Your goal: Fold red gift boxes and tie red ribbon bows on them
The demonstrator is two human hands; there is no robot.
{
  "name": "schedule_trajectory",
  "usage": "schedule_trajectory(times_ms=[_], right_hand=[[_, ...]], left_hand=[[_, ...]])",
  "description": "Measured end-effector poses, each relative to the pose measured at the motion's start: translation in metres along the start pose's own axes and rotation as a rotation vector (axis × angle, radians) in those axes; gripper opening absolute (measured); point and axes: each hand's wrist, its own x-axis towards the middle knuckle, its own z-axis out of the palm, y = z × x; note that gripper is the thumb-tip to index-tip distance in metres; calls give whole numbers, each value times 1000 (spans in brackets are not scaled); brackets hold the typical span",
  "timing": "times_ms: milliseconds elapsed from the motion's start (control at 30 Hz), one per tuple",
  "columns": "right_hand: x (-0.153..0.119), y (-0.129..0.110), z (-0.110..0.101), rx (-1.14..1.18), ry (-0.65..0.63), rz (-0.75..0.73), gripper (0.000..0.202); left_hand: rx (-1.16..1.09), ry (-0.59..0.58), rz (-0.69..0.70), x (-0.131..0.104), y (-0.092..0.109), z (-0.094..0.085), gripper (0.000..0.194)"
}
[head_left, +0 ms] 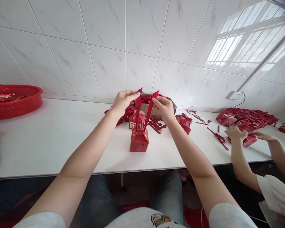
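A small red gift box point(139, 143) with folded-in top flaps stands upright on the white table in front of me. Two ends of a red ribbon point(148, 114) rise from its top. My left hand point(124, 100) pinches one end between thumb and fingers; my right hand point(165, 107) pinches the other. Both ends are drawn up and slightly apart, their pointed tips sticking out above my fingers. Just behind stands another red box point(133, 118) with white lettering. Whether the ribbon is knotted at the box top is too small to tell.
A cardboard box point(156, 112) of red pieces stands against the tiled wall, with loose ribbons point(156, 124) before it. At left is a red plastic basin point(26, 106) with wrapped items. On the right, a co-worker's hands point(236, 133) touch a red box beside a red pile point(249, 117).
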Motion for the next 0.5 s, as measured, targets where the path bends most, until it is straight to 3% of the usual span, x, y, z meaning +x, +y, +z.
schedule_trajectory(times_ms=[500], right_hand=[[1, -7, 6, -29, -77, -30, 22]], left_hand=[[-101, 10, 37, -1, -6, -2, 35]])
